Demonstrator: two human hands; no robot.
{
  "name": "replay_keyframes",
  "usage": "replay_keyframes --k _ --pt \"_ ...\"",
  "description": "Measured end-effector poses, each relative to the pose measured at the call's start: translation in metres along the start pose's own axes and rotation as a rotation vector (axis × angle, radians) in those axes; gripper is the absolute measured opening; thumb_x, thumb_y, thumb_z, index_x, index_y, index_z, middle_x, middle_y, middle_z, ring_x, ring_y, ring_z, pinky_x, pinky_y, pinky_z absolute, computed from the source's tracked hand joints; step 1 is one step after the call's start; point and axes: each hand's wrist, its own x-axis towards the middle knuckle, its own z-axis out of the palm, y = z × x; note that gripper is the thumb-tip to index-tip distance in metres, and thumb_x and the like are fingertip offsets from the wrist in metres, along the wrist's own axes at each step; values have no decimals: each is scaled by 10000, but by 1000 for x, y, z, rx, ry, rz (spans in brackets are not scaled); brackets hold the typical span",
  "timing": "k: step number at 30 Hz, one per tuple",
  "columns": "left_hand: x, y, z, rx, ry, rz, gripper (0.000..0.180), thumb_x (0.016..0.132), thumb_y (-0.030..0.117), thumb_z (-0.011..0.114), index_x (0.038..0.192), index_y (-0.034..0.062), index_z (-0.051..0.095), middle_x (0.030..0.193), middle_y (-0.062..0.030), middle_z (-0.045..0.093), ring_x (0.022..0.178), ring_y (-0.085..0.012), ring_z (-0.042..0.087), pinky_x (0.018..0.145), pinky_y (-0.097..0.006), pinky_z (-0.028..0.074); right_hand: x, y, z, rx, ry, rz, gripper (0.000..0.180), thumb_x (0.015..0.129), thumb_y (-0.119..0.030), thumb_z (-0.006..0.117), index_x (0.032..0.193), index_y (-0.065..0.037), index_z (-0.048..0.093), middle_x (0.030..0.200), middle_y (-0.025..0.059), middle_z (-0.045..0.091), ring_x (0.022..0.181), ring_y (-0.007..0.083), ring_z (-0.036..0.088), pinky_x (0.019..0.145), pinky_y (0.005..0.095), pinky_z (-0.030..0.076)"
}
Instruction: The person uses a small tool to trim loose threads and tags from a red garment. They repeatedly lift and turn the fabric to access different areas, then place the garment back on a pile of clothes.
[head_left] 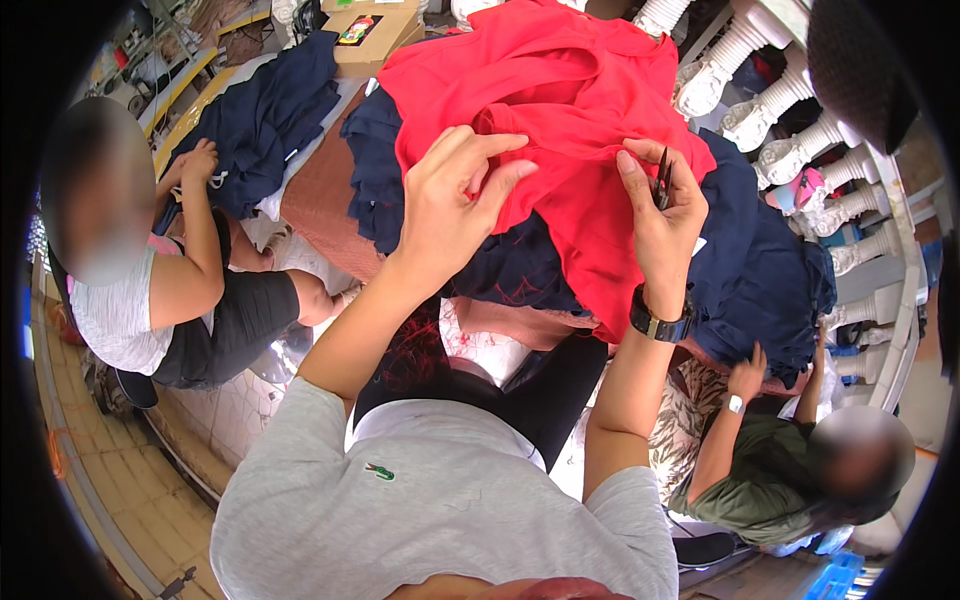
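Observation:
A red garment point(560, 90) is held up in front of me over a pile of navy blue garments point(760, 260). My left hand point(450, 200) pinches a fold of the red cloth near its middle. My right hand point(655, 205), with a dark watch on the wrist, holds small dark thread snips point(662, 180) against the red cloth's edge and also grips that cloth.
A person in a white top point(130, 300) sits at the left, hand on dark blue cloth point(270, 110). Another person in a green top point(770, 470) sits at the lower right, touching the navy pile. A cardboard box point(370, 35) lies at the back. White balusters point(790, 120) line the right.

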Motion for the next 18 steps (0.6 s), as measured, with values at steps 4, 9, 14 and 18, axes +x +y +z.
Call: replay_keyframes --k 4,9,14,18 --pt "5 -9 4 39 23 72 118 810 -25 738 915 7 693 729 -80 500 681 -206 541 626 -337 452 -6 -6 6 -55 63 -117 97 918 -54 717 1007 -19 700 893 3 659 713 25 497 599 181 369" --pt "3 -6 -1 -187 -80 34 49 853 -34 694 892 -21 668 899 -105 634 827 -212 648 742 -308 515 -41 -27 22 -207 129 -181 148 975 -132 608 924 -2 656 810 48 604 702 90 520 593 243 393" --pt "1 -4 -2 -232 -125 9 32 866 -28 684 890 -31 663 981 -123 684 883 -216 675 790 -303 529 -56 -24 49 234 -261 406 545 1084 -425 334 859 4 584 615 -17 386 556 86 336 511 301 270" --pt "2 -3 -6 -231 -141 35 50 839 -49 669 882 -29 653 955 -119 677 877 -247 668 776 -327 526 -49 -21 60 303 -254 415 519 1084 -408 357 801 -24 561 613 -37 375 540 62 304 496 268 240"
